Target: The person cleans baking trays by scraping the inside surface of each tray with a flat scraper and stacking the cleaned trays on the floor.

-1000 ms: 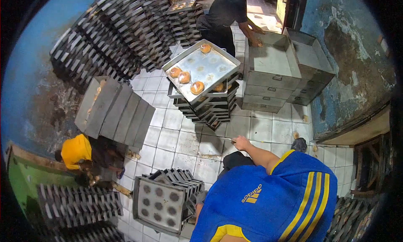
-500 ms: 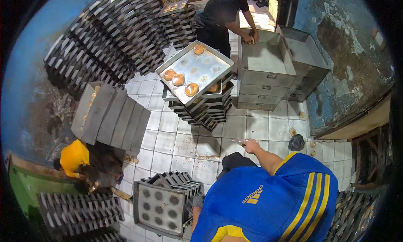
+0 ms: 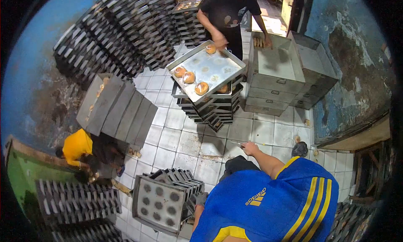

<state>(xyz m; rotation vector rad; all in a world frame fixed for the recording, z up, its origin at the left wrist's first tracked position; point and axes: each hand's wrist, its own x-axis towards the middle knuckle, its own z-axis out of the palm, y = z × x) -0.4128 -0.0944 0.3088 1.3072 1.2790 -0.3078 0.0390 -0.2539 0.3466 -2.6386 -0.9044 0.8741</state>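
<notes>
My right hand (image 3: 250, 149) is closed around a thin, pointed metal tool (image 3: 237, 143), held out over the tiled floor. My left hand (image 3: 200, 198), in a grey glove, is at the right edge of a baking tray (image 3: 159, 202) with dark round marks; its fingers are partly hidden and appear to grip that edge. The tray lies tilted on a criss-cross stack of trays (image 3: 180, 177). Farther ahead, another tray (image 3: 226, 76) tops a tall stack and carries several round buns (image 3: 189, 77).
A co-worker in black (image 3: 230, 11) reaches to a bun and into a deep metal box (image 3: 273, 74) holding a row of buns. Another in yellow (image 3: 76, 148) crouches left beside grey boxes (image 3: 126, 109). Tray stacks (image 3: 121, 27) line the wall. A black bag (image 3: 299, 149) lies on the floor.
The view has shifted, so the surroundings sit farther right. The co-worker in black has straightened and moved one hand to the bun tray. The tray at my left hand has turned slightly.
</notes>
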